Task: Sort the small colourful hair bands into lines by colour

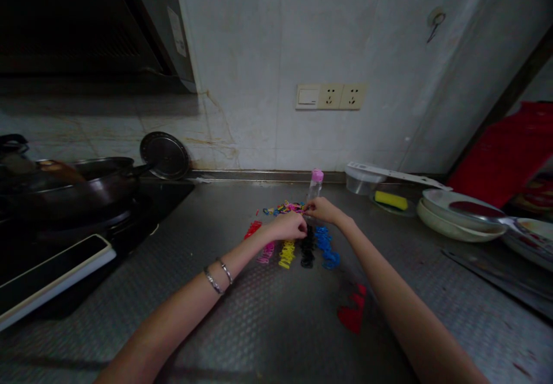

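Note:
My left hand (288, 226) and my right hand (322, 209) meet over small coloured clips on a steel counter (242, 315). Both hands have their fingers pinched together near a mixed heap of clips (283, 208). What they pinch is too small to make out. Below the hands lie sorted rows: red (252, 229), pink (266, 253), yellow (286, 254), black (307, 251) and blue (326, 247). A small clear bottle with a pink cap (315, 183) stands just behind my right hand. Two bracelets (218, 276) circle my left wrist.
A dark pan (86, 185) sits on a stove at the left, with a round lid (164, 155) leaning on the wall. Stacked bowls (453, 217), a plastic tub (362, 179) and a yellow sponge (390, 200) stand at the right. Red pieces (352, 310) lie nearer me.

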`<state>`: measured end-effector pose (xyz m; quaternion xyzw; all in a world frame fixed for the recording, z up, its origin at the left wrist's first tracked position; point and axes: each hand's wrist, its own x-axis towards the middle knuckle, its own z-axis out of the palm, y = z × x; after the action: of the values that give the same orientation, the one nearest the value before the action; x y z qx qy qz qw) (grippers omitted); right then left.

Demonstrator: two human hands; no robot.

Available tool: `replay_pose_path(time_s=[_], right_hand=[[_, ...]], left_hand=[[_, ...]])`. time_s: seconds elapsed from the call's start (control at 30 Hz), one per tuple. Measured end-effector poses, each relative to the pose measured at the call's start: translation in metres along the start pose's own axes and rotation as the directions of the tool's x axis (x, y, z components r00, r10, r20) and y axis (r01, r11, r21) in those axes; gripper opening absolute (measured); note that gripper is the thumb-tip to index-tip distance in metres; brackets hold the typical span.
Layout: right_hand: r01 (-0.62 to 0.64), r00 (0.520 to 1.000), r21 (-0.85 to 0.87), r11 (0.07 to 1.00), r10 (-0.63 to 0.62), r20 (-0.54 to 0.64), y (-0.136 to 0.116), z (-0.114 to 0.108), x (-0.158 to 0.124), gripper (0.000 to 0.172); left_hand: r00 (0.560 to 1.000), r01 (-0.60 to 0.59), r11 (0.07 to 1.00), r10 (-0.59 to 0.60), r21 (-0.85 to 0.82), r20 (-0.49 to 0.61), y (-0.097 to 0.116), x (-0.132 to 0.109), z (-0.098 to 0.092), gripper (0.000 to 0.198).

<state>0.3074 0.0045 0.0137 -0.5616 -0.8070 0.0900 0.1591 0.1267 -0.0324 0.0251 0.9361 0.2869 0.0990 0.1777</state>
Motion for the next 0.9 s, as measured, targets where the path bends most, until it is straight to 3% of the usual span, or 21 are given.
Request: replay_pose_path(time_s=[0.23,0.57,0.9], right_hand=[[-0.037,0.999,0.002,0.999,0.037,-0.030,-0.001,0.004,-0.002,0.021],[-0.106,0.994,-0.167,0.980,0.099,-0.052,-0.012,0.019,-0.004,0.022],[-0.134,0.987,-0.154,0.979,0.117,-0.111,-0.012,0.010,-0.007,0.021]], left_hand=[[0.994,-0.025,0.979,0.002,-0.202,-0.113,-0.024,-0.001,-0.022,0.025],[0.919,0.194,0.916,-0.295,-0.350,-0.262,-0.074,-0.016,-0.046,0.030],[0.890,0.242,0.892,-0.361,-0.382,-0.280,-0.088,-0.021,-0.050,0.029]])
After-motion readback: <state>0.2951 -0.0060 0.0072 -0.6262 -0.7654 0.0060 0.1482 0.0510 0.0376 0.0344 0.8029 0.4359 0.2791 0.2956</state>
